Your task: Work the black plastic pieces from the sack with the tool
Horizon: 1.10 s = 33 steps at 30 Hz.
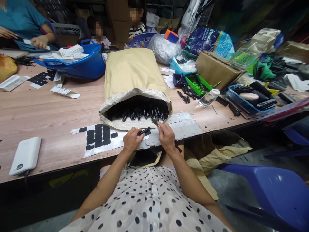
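Sack (134, 72) gaping, left fingers (133, 131) gripping black piece (145, 130), right fingers (161, 127) pinching dark part (154, 121), table edge (72, 162) beneath wrists

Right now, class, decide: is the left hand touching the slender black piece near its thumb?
Touching. The head view shows the left hand pinching the slender black piece, one end jutting past the thumb.

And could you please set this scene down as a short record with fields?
Left hand: holding a slim black piece
Right hand: pinching a small dark piece at the sack's mouth
Sack: lying on the table, mouth toward the wearer, many black pieces inside
Black patches: on a white sheet
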Tool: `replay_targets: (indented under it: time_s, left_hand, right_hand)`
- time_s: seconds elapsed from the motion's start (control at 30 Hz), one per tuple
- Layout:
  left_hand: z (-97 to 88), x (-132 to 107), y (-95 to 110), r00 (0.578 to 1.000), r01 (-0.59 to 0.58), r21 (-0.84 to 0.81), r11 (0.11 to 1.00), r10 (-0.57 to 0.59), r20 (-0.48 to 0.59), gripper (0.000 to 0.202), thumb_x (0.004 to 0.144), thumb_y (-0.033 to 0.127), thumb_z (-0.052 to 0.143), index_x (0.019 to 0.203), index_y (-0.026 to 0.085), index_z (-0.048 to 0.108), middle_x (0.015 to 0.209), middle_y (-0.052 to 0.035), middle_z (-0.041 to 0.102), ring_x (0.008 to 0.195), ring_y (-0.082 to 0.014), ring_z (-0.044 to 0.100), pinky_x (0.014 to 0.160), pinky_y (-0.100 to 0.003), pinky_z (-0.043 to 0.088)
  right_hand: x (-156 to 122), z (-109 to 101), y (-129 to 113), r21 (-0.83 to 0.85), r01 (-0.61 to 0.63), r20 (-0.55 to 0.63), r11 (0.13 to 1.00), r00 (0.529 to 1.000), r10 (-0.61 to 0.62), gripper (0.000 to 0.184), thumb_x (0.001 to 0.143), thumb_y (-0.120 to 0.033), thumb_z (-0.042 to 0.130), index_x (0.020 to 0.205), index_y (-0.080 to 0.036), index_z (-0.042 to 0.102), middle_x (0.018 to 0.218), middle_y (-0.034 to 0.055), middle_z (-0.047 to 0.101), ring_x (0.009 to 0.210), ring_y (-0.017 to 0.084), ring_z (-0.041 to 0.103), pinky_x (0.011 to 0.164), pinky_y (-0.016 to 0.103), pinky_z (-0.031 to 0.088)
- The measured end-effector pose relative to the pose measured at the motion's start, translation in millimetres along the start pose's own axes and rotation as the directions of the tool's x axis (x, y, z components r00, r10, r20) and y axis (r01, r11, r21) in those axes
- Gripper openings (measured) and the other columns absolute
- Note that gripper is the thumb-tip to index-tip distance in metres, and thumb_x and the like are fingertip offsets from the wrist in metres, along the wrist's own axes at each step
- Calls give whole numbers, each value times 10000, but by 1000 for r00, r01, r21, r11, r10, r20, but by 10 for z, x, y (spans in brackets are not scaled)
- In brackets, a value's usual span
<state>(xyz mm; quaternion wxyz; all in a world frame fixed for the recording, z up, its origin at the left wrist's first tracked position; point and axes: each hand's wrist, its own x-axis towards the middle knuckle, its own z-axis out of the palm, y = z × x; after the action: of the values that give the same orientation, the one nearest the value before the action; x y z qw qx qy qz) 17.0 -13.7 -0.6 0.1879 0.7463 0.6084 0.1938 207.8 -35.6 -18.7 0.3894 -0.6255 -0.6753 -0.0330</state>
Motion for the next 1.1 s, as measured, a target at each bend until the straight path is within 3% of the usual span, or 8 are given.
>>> replay_targets:
  time_s: [0.13, 0.43, 0.6, 0.77, 0.93, 1.1]
  left_hand:
    - [-17, 9, 6, 999, 26, -29, 999, -25, 35, 177, 866, 319, 640, 1004, 272, 740, 955, -10, 702, 825, -176, 650, 667, -257, 445]
    - [3, 12, 19, 998, 46, -67, 997, -43, 43, 162, 863, 298, 652, 993, 266, 743, 975, -5, 701, 874, -177, 654, 710, -260, 450]
    - [0, 14, 31, 997, 66, -90, 994, -62, 52, 147, 854, 292, 665, 976, 272, 745, 973, 1, 697, 897, -179, 659, 739, -262, 462]
    - [-20, 12, 36, 995, 83, -98, 992, -77, 57, 154, 850, 293, 660, 980, 288, 742, 945, 8, 687, 894, -178, 654, 739, -259, 468]
    - [-9, 11, 49, 995, 89, -106, 990, -84, 52, 142, 834, 280, 672, 960, 273, 736, 961, 3, 694, 919, -180, 665, 756, -264, 471]
    - [7, 13, 40, 997, 74, -82, 994, -72, 24, 150, 822, 287, 673, 960, 268, 726, 958, 1, 699, 860, -176, 656, 712, -265, 458]
  right_hand:
    - [-37, -81, -163, 114, -4, 58, 993, 998, -2, 358, 1029, -243, 383, 1207, -228, 693, 986, 76, 697, 932, 193, 645, 852, 304, 528]
    - [-69, -111, -291, 4, 48, 164, 999, 985, -48, 338, 1001, -200, 435, 1179, -247, 719, 875, 52, 668, 847, 184, 623, 770, 268, 504]
    - [-60, -143, -363, 52, 65, 142, 997, 987, -71, 348, 1017, -213, 410, 1196, -217, 708, 907, 61, 672, 874, 178, 631, 800, 258, 508]
    - [-112, -127, -416, 47, 80, 216, 996, 972, -89, 342, 1000, -196, 432, 1186, -257, 714, 882, 46, 670, 848, 178, 627, 770, 260, 506]
    - [-33, -91, -302, 46, 54, 167, 997, 984, -61, 328, 999, -215, 442, 1170, -251, 720, 902, 46, 678, 880, 173, 639, 795, 256, 503]
    - [158, -9, -1, -76, 18, 97, 997, 995, -11, 311, 967, -196, 469, 1109, -256, 739, 869, 51, 659, 873, 195, 611, 778, 281, 489]
